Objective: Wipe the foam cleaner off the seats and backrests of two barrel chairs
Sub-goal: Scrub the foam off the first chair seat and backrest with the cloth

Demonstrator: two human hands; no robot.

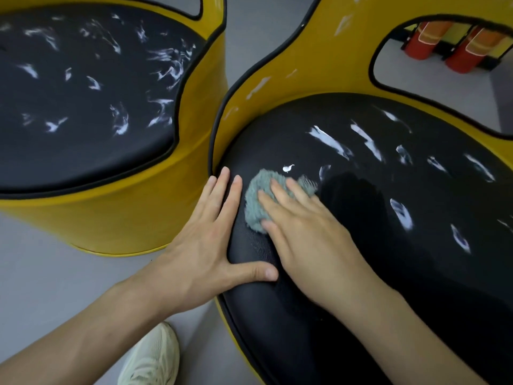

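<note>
**Grey cloth on a black seat, two yellow chairs streaked with foam**

Yellow barrel chairs, two of them, stand side by side on a grey floor [41, 259]. Each has a black padded seat and black piping along its rim.

Two bare hands rest on the nearer chair's seat [388, 273]. The left hand [211, 232] lies flat and released on the seat's left edge, with fingers straight and thumb spread wide across the padding. It holds nothing. Just beside it, the right hand [305, 232] presses one fluffy grey-green cloth [255, 201] onto the seat. Its fingers are laid fairly straight over the cloth rather than clenched round it. The cloth is bunched, and it shows beyond and to the left of the fingertips.

White foam [330, 141] marks this seat in roughly a dozen slanted streaks. Nearly all lie beyond and to the right of the right hand, and one small blob sits just past the cloth. The padding directly around both hands is bare, glossy black. The yellow backrest [258, 87] beyond the left hand carries a few pale smears.

The second chair's seat [83, 151], well to the left of the left hand, is covered with many thinner, wispy white marks, too many to count surely.

One pale shoe [152, 357] shows below the left forearm. Two red cylinders [416, 48] appear through the backrest's cut-out, far beyond the right hand.
</note>
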